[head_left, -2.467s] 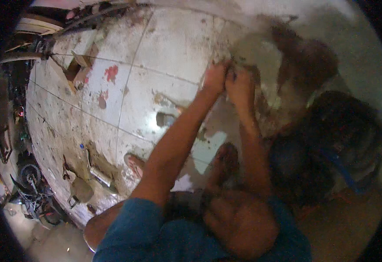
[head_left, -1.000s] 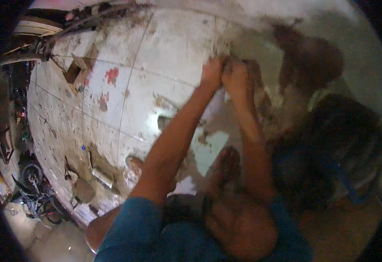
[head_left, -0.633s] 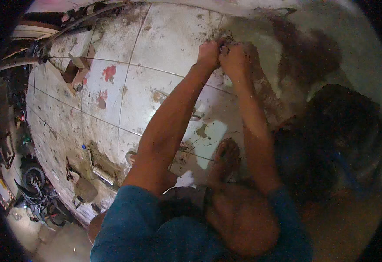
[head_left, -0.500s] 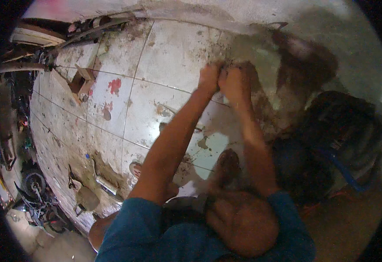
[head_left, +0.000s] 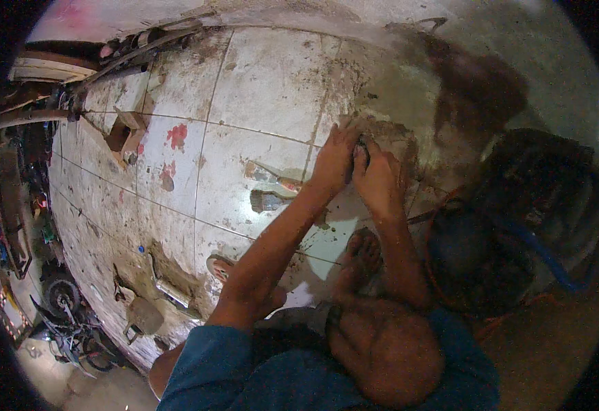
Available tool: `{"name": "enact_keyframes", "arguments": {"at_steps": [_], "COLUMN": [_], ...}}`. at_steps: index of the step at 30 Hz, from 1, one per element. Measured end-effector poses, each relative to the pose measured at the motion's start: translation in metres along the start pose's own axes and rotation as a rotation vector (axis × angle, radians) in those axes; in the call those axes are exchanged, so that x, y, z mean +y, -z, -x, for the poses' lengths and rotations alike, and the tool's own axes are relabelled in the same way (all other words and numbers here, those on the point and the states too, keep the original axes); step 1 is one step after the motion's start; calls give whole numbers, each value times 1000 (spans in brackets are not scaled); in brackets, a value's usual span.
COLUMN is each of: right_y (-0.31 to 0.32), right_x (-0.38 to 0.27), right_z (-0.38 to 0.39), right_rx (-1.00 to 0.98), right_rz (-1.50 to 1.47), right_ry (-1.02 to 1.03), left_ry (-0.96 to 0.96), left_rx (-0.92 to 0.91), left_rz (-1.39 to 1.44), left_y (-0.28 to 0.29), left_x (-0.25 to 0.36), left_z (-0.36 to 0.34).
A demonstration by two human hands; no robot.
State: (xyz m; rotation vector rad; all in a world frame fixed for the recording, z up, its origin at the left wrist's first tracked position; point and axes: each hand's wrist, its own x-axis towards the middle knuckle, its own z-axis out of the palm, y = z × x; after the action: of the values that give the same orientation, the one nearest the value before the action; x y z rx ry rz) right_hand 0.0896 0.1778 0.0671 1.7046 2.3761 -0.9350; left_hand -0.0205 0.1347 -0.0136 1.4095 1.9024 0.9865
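My left hand [head_left: 336, 159] and my right hand [head_left: 382, 179] are close together, low over the tiled floor [head_left: 258, 82]. A small dark piece [head_left: 360, 145] shows between them, mostly covered by fingers; its kind cannot be made out. My right thumb presses on it, with the other fingers curled. The left fingers lie bent along its other side. To the left of my left forearm, a flat scraper-like tool [head_left: 264, 174] with a reddish handle lies on the tiles. Just below it rests a wide dark-bristled paintbrush [head_left: 266, 201], its handle partly hidden by my arm.
On the left are an open cardboard box [head_left: 132, 125], a silver tube-shaped tool [head_left: 170, 293] and a flat brown tool [head_left: 144, 315]. A dark bucket [head_left: 479, 257], a black bag [head_left: 539, 185] and a blue strap [head_left: 549, 264] stand right. My bare foot [head_left: 362, 250] is below my hands.
Both hands have shifted slightly toward me, and the left fingers have loosened from a fist into a longer bend. The scraper-like tool and paintbrush are more exposed beside my left forearm.
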Motion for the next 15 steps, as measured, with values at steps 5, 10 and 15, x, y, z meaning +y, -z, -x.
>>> {"name": "enact_keyframes", "arguments": {"at_steps": [5, 10, 15], "right_y": [-10, -10, -21], "right_x": [8, 11, 3], "right_z": [-4, -15, -21], "right_rx": [78, 116, 102], "right_rz": [35, 87, -10], "right_ry": [57, 107, 49], "left_ry": [95, 50, 137], "left_rx": [-32, 58, 2], "left_rz": [73, 109, 87], "left_y": [-21, -19, -28], "left_x": [-8, -2, -34], "left_z": [-1, -13, -25]}}
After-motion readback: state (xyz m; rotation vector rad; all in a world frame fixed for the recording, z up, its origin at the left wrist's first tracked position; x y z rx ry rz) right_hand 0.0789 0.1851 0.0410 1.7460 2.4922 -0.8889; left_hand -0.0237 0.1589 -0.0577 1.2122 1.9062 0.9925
